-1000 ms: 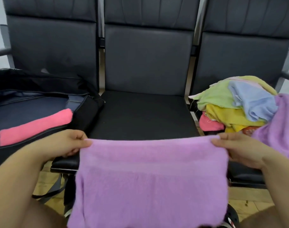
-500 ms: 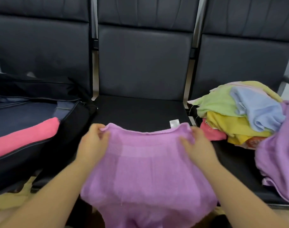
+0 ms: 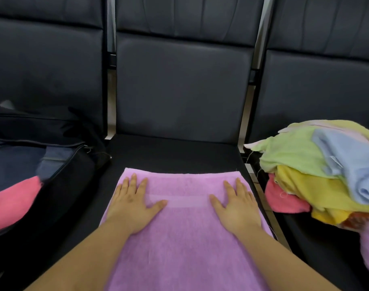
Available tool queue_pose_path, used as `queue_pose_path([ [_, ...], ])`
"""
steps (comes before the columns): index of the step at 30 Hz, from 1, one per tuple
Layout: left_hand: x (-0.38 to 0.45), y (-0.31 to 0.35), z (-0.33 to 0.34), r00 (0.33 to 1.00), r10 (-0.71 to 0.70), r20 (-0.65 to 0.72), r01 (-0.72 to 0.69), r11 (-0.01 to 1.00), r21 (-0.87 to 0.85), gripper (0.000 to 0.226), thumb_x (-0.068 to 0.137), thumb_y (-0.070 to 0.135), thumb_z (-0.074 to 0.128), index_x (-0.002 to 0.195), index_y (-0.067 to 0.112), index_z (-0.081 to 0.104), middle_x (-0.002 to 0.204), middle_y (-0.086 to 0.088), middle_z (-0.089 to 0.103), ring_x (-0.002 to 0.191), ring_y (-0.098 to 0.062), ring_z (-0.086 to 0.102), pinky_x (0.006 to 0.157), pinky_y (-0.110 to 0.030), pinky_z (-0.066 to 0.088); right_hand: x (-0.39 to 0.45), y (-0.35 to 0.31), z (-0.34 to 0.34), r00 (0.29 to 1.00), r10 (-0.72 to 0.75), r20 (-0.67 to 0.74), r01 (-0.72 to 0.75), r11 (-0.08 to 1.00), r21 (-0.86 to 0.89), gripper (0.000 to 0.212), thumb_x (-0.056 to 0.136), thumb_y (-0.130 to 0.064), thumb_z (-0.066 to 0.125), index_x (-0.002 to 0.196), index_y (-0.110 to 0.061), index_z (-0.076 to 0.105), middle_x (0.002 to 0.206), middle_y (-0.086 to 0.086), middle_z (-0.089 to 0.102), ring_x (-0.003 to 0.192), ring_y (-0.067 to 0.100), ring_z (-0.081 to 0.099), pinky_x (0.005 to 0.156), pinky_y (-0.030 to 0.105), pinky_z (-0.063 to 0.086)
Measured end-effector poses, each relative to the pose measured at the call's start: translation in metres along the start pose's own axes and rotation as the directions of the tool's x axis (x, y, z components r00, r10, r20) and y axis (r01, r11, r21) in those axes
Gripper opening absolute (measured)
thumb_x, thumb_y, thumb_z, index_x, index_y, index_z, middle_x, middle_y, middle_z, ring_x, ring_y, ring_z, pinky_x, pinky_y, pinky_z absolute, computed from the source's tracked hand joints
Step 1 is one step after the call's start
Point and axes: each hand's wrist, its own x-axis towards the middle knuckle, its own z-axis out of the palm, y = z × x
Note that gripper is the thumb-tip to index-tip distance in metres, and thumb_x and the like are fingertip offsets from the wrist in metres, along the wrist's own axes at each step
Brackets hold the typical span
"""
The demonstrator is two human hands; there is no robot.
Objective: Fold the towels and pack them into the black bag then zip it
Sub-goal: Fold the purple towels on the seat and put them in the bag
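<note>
Hands, left (image 3: 131, 203) and right (image 3: 237, 204), flat on purple towel (image 3: 186, 234).

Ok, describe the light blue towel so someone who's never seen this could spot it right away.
Look at the right-hand seat of the row of dark chairs, where a pile of unfolded towels sits. The light blue towel is draped over the top of that pile, across the green towel and yellow towel. It is the only blue cloth in view.
</note>
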Motion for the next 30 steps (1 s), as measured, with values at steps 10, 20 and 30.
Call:
queue_pose_path([
  [10, 0.102, 0.000, -0.004, 0.996, 0.071, -0.060, -0.072, 0.997, -0.019, 0.139, 0.029, 0.096, -0.024, 0.152, 0.033, -0.004, 0.160, 0.001, -0.013, 0.147, -0.014, -0.011, 0.118, -0.032, -0.007, 0.089, -0.010, 0.006, 0.986, -0.029, -0.164, 0.049, 0.991, 0.122, 0.066, 0.093, -0.058, 0.036, 0.149, -0.026, 0.021, 0.160, 0.001, 0.010, 0.145, 0.019, 0.018, 0.117, 0.036, 0.016],
  [20, 0.147, 0.006, -0.002, 0.857, 0.063, -0.512, -0.077, 0.997, -0.005, 0.035, 0.088, 0.046, 0.055, 0.068, 0.020, 0.043, 0.069, 0.002, 0.049, 0.067, -0.021, 0.048, 0.064, -0.030, 0.034, 0.142, -0.015, 0.017, 0.961, -0.072, -0.267, 0.107, 0.987, 0.118, 0.027, 0.093, -0.045, 0.047, 0.082, -0.022, 0.043, 0.076, -0.008, 0.051, 0.068, 0.018, 0.051, 0.056, 0.029, 0.031],
  [30, 0.074, -0.001, -0.018, 0.991, 0.115, 0.073, -0.117, 0.993, 0.012, 0.075, 0.088, 0.050, 0.030, 0.152, 0.015, 0.013, 0.158, -0.005, 0.017, 0.145, -0.020, 0.014, 0.117, -0.031, 0.009, 0.079, 0.002, -0.028, 0.944, -0.254, 0.211, 0.241, 0.967, 0.087, 0.059, 0.094, -0.035, 0.043, 0.150, -0.022, 0.026, 0.156, 0.002, 0.024, 0.143, 0.019, 0.023, 0.112, 0.027, 0.021],
])
